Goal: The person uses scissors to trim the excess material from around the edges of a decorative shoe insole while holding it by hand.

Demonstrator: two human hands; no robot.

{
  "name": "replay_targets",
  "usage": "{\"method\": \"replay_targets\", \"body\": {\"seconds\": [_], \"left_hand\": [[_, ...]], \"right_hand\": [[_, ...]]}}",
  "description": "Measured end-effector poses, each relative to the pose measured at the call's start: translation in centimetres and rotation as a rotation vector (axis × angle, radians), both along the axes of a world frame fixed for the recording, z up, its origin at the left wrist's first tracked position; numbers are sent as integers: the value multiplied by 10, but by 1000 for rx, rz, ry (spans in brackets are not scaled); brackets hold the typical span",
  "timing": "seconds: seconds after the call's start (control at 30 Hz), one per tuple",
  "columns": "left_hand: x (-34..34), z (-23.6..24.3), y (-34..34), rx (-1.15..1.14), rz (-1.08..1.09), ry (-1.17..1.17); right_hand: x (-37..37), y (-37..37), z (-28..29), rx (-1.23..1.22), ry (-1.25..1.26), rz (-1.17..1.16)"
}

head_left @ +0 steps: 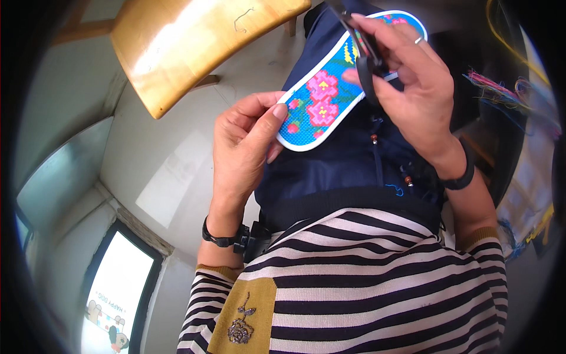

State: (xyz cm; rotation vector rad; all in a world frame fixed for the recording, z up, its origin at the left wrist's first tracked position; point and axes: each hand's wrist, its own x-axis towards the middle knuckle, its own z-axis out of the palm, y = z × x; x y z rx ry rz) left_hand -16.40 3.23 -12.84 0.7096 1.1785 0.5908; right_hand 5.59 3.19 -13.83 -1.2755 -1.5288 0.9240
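Note:
An embroidered insole (308, 121), blue with pink flowers and a white edge, lies slantwise above my lap. My left hand (243, 133) pinches its near rounded end between thumb and fingers. In my right hand (415, 79) is a pair of dark scissors (367, 74), held over the insole's middle and far part. The thumb and fingers are at its black handles, and its blades point up toward the top edge of the view. Part of the insole's far end is hidden behind the scissors and my right hand.
A wooden stool or table top (194, 44) stands at the upper left, a bit of thread (242, 20) on it. Bundles of coloured thread (495, 85) lie at the right. A short blue thread (395, 189) rests on my dark trousers (330, 171).

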Motion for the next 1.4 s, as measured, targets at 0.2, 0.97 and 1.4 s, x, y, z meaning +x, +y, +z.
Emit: {"method": "replay_targets", "body": {"seconds": [0.2,0.97,1.4], "left_hand": [[13,-10,0,-31,-90,64],[-4,-59,35,352,-167,273],[12,-28,25,476,-657,620]], "right_hand": [[18,-5,-12,-208,-90,153],[-4,-6,-82,-367,124,137],[-5,-2,-78,-430,132,146]]}}
